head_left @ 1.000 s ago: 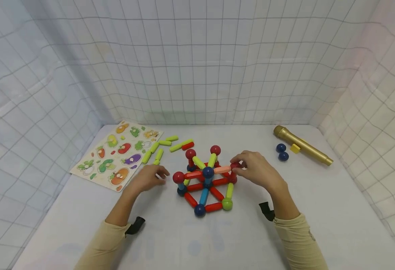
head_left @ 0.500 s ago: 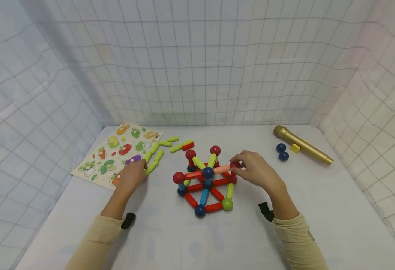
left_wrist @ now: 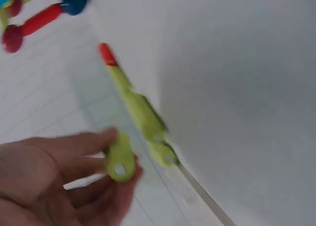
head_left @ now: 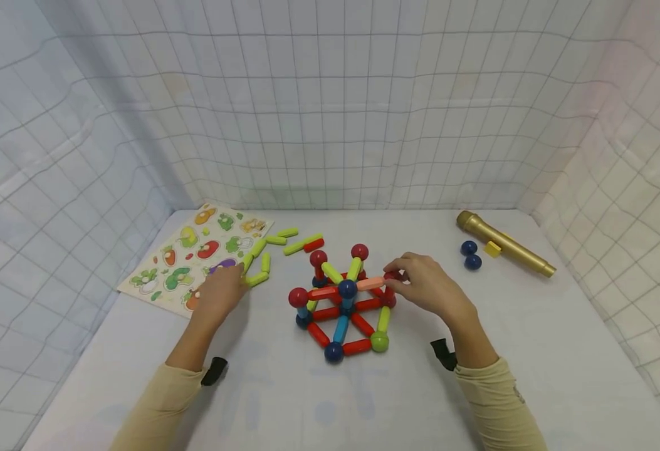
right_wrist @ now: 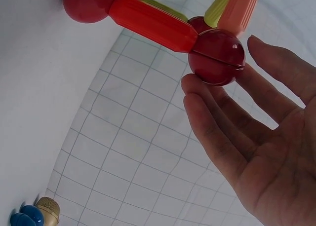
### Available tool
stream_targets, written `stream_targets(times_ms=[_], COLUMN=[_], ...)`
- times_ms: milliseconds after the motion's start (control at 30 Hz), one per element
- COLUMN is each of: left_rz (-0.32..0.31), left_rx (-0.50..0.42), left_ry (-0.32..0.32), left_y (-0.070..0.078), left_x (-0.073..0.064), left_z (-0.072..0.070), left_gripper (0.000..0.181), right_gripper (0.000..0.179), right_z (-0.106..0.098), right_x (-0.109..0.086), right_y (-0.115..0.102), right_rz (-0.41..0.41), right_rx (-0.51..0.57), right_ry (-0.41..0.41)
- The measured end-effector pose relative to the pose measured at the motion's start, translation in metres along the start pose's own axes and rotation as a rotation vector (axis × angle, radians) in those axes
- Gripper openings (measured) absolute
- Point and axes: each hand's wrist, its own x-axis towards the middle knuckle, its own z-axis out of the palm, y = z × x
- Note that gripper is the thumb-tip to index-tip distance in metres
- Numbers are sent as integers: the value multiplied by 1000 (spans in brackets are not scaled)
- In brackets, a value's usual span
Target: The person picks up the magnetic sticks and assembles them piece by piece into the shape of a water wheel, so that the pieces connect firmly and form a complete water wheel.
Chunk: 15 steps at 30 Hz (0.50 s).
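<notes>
My left hand [head_left: 224, 293] is beside the loose yellow-green magnetic rods, at the edge of the picture board. In the left wrist view its thumb and fingers pinch one yellow-green rod [left_wrist: 120, 159], end towards the camera. At the centre stands a construction of rods and balls, with a dark blue ball [head_left: 348, 289] on top at the middle. My right hand [head_left: 428, 285] holds the dark red ball [right_wrist: 216, 57] at its right upper corner between thumb and fingers. A salmon rod [head_left: 371, 284] joins that ball to the blue one; a red rod [right_wrist: 153, 24] also meets it.
A vegetable picture board [head_left: 163, 275] lies at the left. Behind the construction are more yellow-green rods [head_left: 276, 240] and a red rod [head_left: 314, 245]. Two dark blue balls [head_left: 473, 262], a yellow block [head_left: 492, 248] and a gold microphone [head_left: 510, 244] lie at the right. White grid-patterned cloth walls [head_left: 341, 138] surround the table.
My left hand has moved left, away from the construction, and taken hold of a yellow-green rod. The nearby rods have shifted and turned slightly. My right hand stays at the red ball.
</notes>
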Motion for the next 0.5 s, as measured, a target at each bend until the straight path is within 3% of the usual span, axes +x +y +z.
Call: stream_targets(times_ms=[67,167,267,367,500], left_rz=[21,48,33,34,45], left_rx=[-211,-568,-819,-945,-965], left_ry=[-17,-109,-189,-238,-308], left_y=[7,20,33,41,47], left_x=[1,4,9,12,13], left_z=[-4,-9,-13,-14,-11], left_gripper=[42,50,56,56,47], right_gripper=[27,27,28,28,28], right_z=[0,0,0,0,-1], right_x=[-1,-2,-2,-2,-2], right_y=[0,0,0,-1,-2], right_rz=[7,15,17,9,-4], right_rx=[1,-1,-2,0,-5], right_ry=[-5,-1,3,1,-2])
